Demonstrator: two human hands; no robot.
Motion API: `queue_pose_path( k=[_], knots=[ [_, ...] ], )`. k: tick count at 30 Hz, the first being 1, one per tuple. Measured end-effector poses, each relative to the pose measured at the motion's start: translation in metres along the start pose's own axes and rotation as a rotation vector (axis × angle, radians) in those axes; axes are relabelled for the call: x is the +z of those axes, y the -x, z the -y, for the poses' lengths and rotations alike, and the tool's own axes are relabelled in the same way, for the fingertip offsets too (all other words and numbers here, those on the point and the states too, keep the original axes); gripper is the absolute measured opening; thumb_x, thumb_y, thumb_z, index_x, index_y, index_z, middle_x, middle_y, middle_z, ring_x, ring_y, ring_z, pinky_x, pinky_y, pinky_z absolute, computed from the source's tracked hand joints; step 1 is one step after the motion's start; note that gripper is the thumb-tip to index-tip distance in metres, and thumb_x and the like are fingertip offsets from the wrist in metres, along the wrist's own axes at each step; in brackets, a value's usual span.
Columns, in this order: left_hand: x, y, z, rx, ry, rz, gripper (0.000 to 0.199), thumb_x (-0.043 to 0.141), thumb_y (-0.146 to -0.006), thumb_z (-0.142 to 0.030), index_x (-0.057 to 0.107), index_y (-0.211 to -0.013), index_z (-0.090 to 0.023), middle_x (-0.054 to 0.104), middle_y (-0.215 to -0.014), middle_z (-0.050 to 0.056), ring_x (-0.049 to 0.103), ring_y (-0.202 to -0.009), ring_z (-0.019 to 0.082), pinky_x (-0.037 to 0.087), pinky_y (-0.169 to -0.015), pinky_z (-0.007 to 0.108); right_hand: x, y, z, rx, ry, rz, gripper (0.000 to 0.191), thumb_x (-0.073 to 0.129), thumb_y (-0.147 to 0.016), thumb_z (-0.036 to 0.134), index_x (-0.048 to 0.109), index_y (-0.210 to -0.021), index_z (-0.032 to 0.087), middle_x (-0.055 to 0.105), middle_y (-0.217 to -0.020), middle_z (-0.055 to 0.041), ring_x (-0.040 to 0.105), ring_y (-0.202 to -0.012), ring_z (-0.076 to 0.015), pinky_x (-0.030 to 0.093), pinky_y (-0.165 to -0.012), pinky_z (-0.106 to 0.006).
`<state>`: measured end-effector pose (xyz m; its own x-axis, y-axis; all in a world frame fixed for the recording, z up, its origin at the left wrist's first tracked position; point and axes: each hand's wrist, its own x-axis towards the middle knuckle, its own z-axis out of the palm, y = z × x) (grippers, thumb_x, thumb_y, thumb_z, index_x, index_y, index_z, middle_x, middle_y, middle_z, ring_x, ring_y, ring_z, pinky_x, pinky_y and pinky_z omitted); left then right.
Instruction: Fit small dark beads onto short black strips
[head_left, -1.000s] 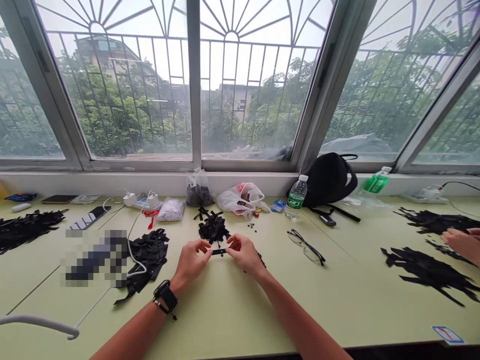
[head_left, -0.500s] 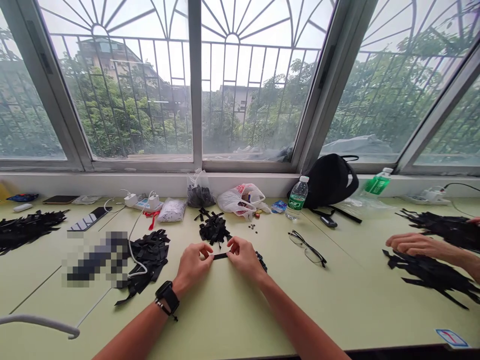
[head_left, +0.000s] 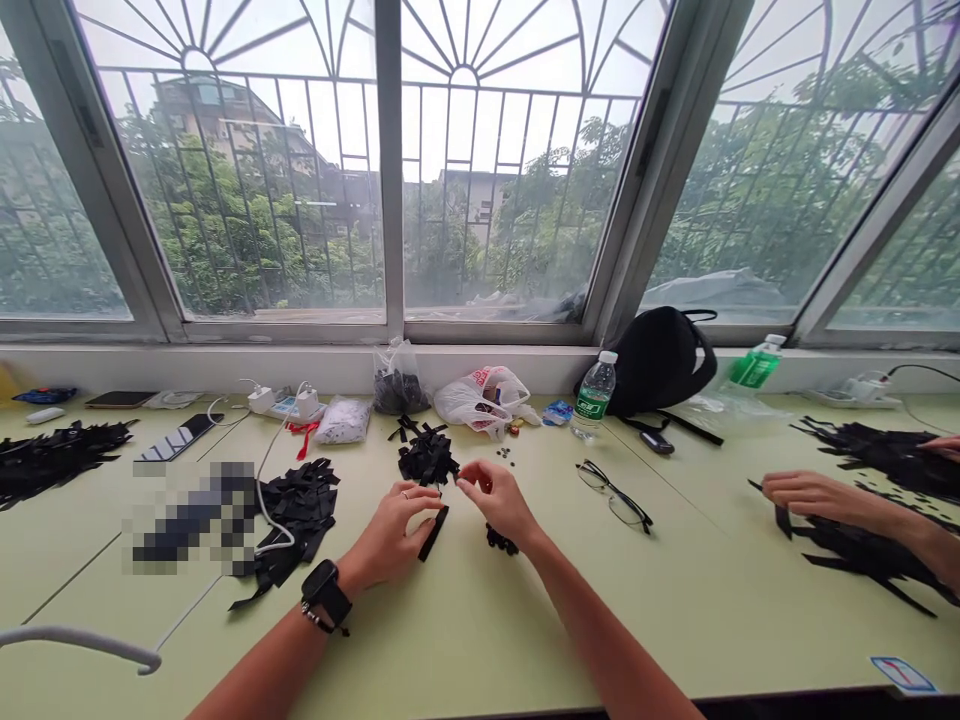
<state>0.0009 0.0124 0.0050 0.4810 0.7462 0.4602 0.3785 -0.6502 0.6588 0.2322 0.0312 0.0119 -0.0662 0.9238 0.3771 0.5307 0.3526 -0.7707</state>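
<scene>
— Several narrow black fabric strips in a loose heap (head_left: 427, 458) on a pale green table (head_left: 675, 625), and what closest to it?

— Left hand (head_left: 390, 535), smartwatch on a black strap (head_left: 324, 590) at the wrist, fingers curled, fingertips against the upper end of one flat black strip (head_left: 433, 533); grip impossible to tell. Right hand (head_left: 495, 500), fingers narrowly curled, nothing visible between them, small dark clump of strips (head_left: 501, 540) just below.

— Beyond the heap?

— Clear plastic bag of black pieces (head_left: 397, 380) and white printed carrier bag (head_left: 484, 400), both along the foot of tall arched window grilles (head_left: 465, 75), with green trees (head_left: 525, 200) outside.

— Right of the heap?

— Thin-framed glasses (head_left: 613, 497), water bottle with a green label (head_left: 592, 395), black backpack (head_left: 660, 362). Farther along, another person's hand (head_left: 814, 492) above a spread of black strips (head_left: 862, 550).

— Left of the heap?

— Second black pile (head_left: 296, 505), white charging cable (head_left: 262, 500) across it, and a pixelated patch (head_left: 195, 515), too blurred to tell.
</scene>
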Motion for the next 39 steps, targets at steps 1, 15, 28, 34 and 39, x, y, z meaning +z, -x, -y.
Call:
queue_pose_path(
  k=[1, 15, 28, 34, 39],
  knots=[
    [0.0, 0.0, 0.002, 0.028, -0.016, 0.016, 0.031, 0.061, -0.091, -0.021, 0.078, -0.114, -0.033, 0.073, -0.126, 0.004, 0.056, -0.125, 0.029, 0.043, -0.109, 0.047, -0.006, -0.003, -0.003, 0.014, 0.005, -0.024, 0.022, 0.063, -0.086, 0.038, 0.072, -0.089, 0.018, 0.068, -0.078, -0.003, 0.053, -0.065, -0.016, 0.041, -0.061, -0.028],
    [-0.002, 0.003, 0.006, 0.054, -0.138, 0.08, 0.042, 0.083, -0.078, -0.045, 0.077, -0.118, -0.035, 0.074, -0.125, 0.005, 0.057, -0.127, 0.036, 0.046, -0.105, 0.051, -0.036, -0.002, -0.032, 0.009, 0.248, 0.198, 0.005, 0.073, -0.074, 0.022, 0.076, -0.074, 0.019, 0.071, -0.077, -0.0047, 0.065, -0.072, -0.0202, 0.047, -0.069, -0.03],
    [0.002, 0.004, -0.008, 0.058, -0.363, 0.079, 0.049, 0.08, -0.079, -0.057, 0.073, -0.121, -0.032, 0.072, -0.125, 0.002, 0.056, -0.121, 0.034, 0.048, -0.101, 0.051, -0.023, 0.006, -0.029, -0.075, 0.373, 0.152, 0.011, 0.056, -0.092, 0.024, 0.062, -0.084, 0.02, 0.068, -0.089, -0.0076, 0.061, -0.091, -0.0241, 0.048, -0.079, -0.036],
    [0.002, 0.004, -0.007, 0.067, -0.382, 0.097, 0.049, 0.078, -0.082, -0.055, 0.07, -0.123, -0.031, 0.07, -0.127, 0.002, 0.053, -0.124, 0.034, 0.047, -0.102, 0.051, -0.01, 0.007, -0.005, -0.13, 0.114, 0.158, 0.008, 0.054, -0.094, 0.025, 0.056, -0.088, 0.02, 0.065, -0.082, -0.003, 0.058, -0.072, -0.0174, 0.046, -0.066, -0.03],
    [0.001, 0.004, -0.01, 0.077, -0.379, 0.112, 0.045, 0.077, -0.084, -0.052, 0.068, -0.124, -0.033, 0.068, -0.126, 0.002, 0.052, -0.121, 0.032, 0.046, -0.103, 0.05, 0.009, 0.012, 0.006, -0.133, -0.131, 0.285, 0.01, 0.064, -0.086, 0.02, 0.062, -0.095, 0.021, 0.07, -0.08, -0.0007, 0.066, -0.073, -0.0165, 0.05, -0.067, -0.027]
  ],
)
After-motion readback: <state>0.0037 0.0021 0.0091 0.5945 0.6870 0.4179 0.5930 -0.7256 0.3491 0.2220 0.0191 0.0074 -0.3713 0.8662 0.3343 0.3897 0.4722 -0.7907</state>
